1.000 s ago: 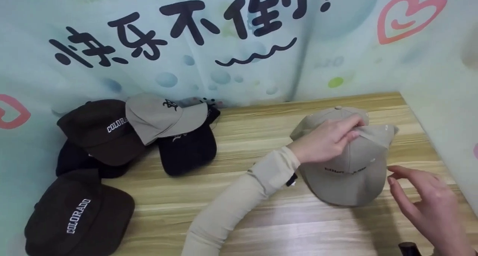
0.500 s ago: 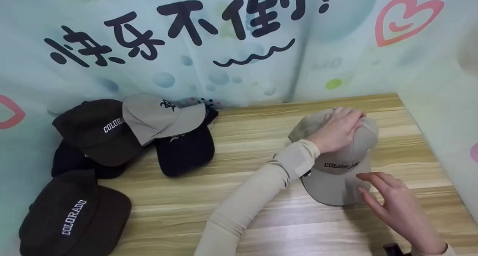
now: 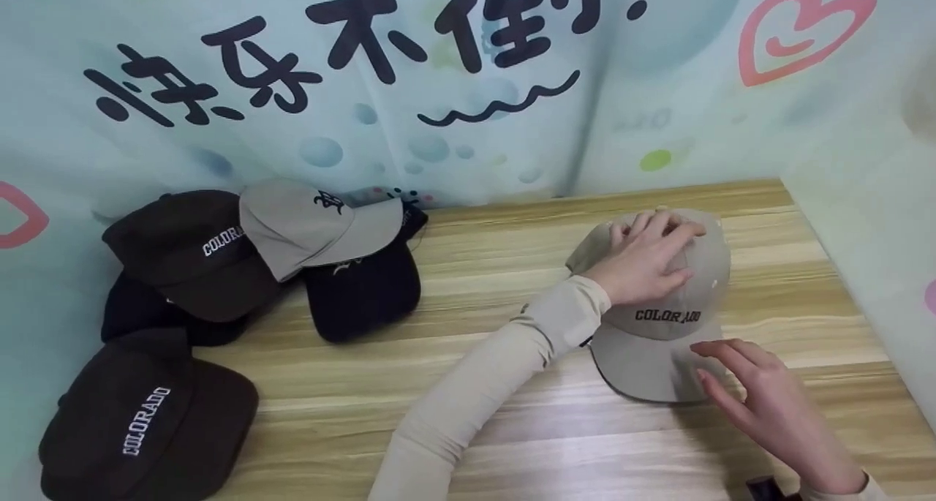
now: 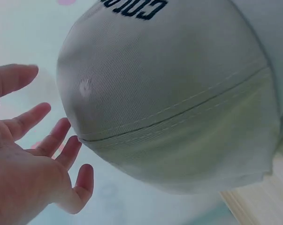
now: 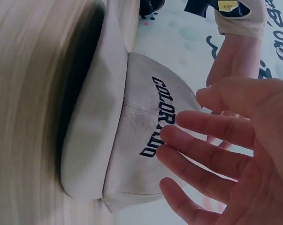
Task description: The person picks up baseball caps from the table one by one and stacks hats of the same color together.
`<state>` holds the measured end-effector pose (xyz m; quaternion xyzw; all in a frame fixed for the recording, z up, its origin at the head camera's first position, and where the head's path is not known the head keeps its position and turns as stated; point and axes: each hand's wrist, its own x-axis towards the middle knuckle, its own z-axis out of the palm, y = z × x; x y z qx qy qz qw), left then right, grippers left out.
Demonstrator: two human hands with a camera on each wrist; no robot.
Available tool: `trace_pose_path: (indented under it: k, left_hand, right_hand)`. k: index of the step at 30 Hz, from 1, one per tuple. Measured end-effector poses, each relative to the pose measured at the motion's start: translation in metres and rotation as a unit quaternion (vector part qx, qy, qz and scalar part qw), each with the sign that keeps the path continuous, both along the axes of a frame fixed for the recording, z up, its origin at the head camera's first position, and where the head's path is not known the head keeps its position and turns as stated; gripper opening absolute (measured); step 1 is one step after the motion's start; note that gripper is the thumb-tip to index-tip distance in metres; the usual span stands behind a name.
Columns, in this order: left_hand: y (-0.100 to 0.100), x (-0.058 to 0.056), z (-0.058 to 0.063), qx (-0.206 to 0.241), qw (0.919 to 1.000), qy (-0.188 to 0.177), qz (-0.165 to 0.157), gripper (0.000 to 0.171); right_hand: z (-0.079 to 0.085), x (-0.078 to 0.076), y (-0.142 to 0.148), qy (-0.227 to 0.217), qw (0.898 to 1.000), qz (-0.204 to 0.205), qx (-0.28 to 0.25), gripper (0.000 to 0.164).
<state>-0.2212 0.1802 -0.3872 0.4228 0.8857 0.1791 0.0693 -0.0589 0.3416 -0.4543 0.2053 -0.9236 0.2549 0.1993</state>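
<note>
A light grey-beige baseball cap [image 3: 658,369] with dark COLORADO lettering stands crown-up at the right of the table, its brim toward me. My left hand [image 3: 643,260] is over the top of its crown with fingers spread; in the left wrist view, fingertips [image 4: 74,140] come right to the crown's top. My right hand [image 3: 768,398] is by the right side of the brim, fingers loosely extended and holding nothing. From the right wrist, the fingers of that hand [image 5: 211,154] overlap the cap's lettering [image 5: 162,108].
At the left lie several caps: a dark brown COLORADO cap [image 3: 139,420] in front, another brown cap [image 3: 197,267] over a dark one, and a grey cap [image 3: 300,230] on a navy cap [image 3: 373,296]. A printed backdrop [image 3: 497,150] stands behind the wooden table [image 3: 497,267].
My left hand has let go of the pinched, folded crown and spread its fingers over it; the crown is now rounder. My right hand has moved left, toward the brim.
</note>
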Motion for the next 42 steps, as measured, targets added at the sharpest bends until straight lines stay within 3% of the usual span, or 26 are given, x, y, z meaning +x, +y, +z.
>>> trace_pose_path:
  k: [8, 15, 19, 27, 33, 42]
  left_hand:
    - [-0.013, -0.002, -0.003, 0.008, 0.9998, 0.016, -0.009, 0.052]
    - [-0.033, -0.011, -0.003, 0.001, 1.0000, 0.007, 0.002, 0.054]
    - [-0.060, -0.021, -0.009, 0.003, 0.9998, -0.001, 0.020, 0.053]
    - [-0.131, -0.052, -0.013, -0.051, 0.9959, 0.020, 0.072, 0.045]
    - [-0.177, -0.067, -0.011, -0.106, 0.9866, 0.006, 0.124, 0.042]
    - [-0.234, -0.086, -0.005, -0.152, 0.9697, 0.009, 0.191, 0.039]
  right_hand:
    - [-0.001, -0.005, 0.004, -0.034, 0.999, -0.026, 0.003, 0.032]
    - [-0.016, -0.008, 0.005, -0.129, 0.988, -0.080, 0.005, 0.044]
    - [-0.024, -0.008, 0.000, -0.159, 0.980, -0.116, 0.027, 0.054]
    - [-0.028, -0.010, -0.006, -0.148, 0.978, -0.139, 0.042, 0.059]
    - [-0.025, -0.013, -0.006, -0.162, 0.977, -0.135, 0.039, 0.059]
    - [-0.022, -0.017, -0.005, -0.184, 0.971, -0.148, 0.039, 0.061]
